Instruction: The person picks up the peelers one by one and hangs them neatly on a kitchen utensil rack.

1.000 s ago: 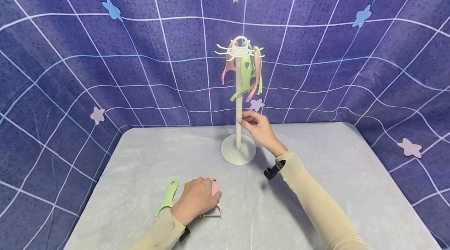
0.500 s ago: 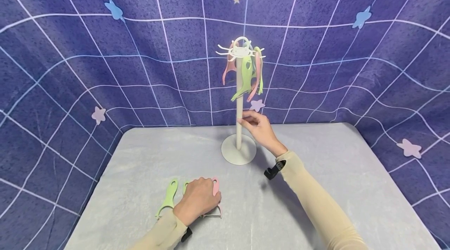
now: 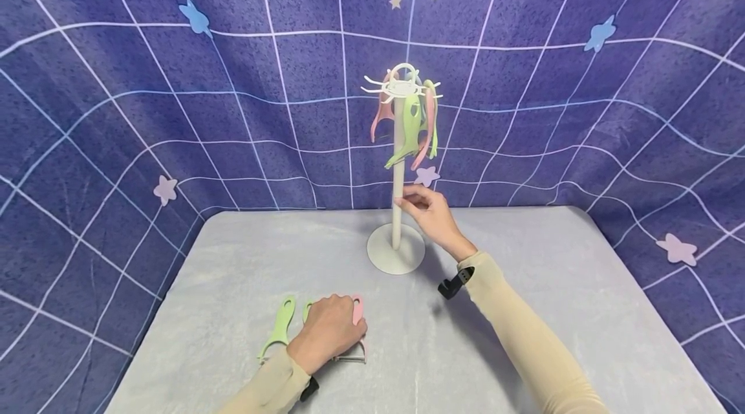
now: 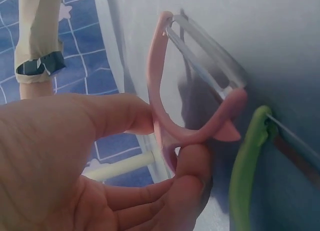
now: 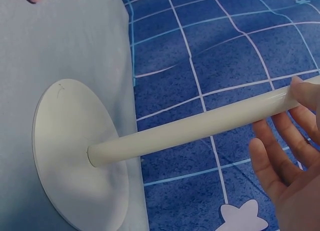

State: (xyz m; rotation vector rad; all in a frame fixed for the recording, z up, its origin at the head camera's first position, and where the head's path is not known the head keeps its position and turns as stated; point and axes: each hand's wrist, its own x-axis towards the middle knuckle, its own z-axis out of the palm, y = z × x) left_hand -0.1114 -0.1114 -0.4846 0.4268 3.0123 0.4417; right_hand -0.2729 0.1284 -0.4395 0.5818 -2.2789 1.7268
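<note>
My left hand (image 3: 327, 330) pinches a pink peeler (image 4: 156, 73) between thumb and fingers, low over the table. The peeler's forked end and metal blade point up in the left wrist view, while its handle is partly covered by the fingers. Beside it lies a green peeler (image 4: 245, 176), mostly hidden under the hand in the head view. Around the cream pole of a hook stand (image 5: 185, 133), the thumb and fingertips of my right hand (image 3: 433, 220) hold on above the round base. Green (image 3: 411, 119) and pink peelers (image 3: 431, 119) hang from the stand's top hooks.
Another green peeler (image 3: 283, 320) lies left of my left hand on the grey table (image 3: 250, 252). Bare hooks (image 3: 372, 85) stick out at the stand's upper left. A blue-purple patterned cloth (image 3: 291, 142) rises behind the table and at both sides.
The head view has shifted slightly, so the stand's top appears a little lower and further right. Both hands keep nearly the same place and hold.
</note>
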